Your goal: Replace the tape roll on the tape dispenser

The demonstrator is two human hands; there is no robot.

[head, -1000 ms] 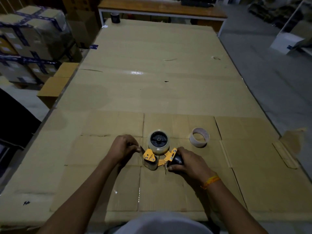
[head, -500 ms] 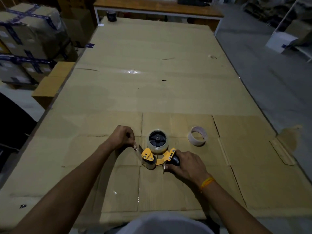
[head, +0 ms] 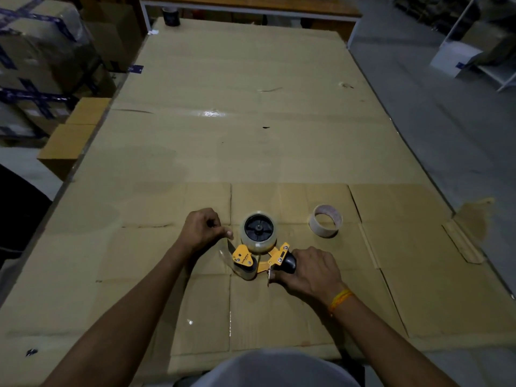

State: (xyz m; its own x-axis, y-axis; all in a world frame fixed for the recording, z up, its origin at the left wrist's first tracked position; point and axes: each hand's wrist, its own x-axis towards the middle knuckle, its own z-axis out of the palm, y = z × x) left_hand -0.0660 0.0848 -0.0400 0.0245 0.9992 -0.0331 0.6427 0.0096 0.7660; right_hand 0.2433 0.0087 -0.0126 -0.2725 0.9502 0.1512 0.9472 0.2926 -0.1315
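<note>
Threading step. Dispenser (head: 261, 256) lies near on desk (head: 251, 135), new roll (head: 259, 231) mounted. Right hand (head: 307, 270) grips handle; left hand (head: 205, 229) apparently pinches tape end (head: 224, 251). Next: feed it across roller. Empty core (head: 325, 220) right.

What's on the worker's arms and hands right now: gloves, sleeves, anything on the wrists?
No gloves: left hand and right hand are bare, and both forearms are uncovered as far as the frame shows. The only thing worn is an orange-yellow thread band looped around the right wrist.
</note>
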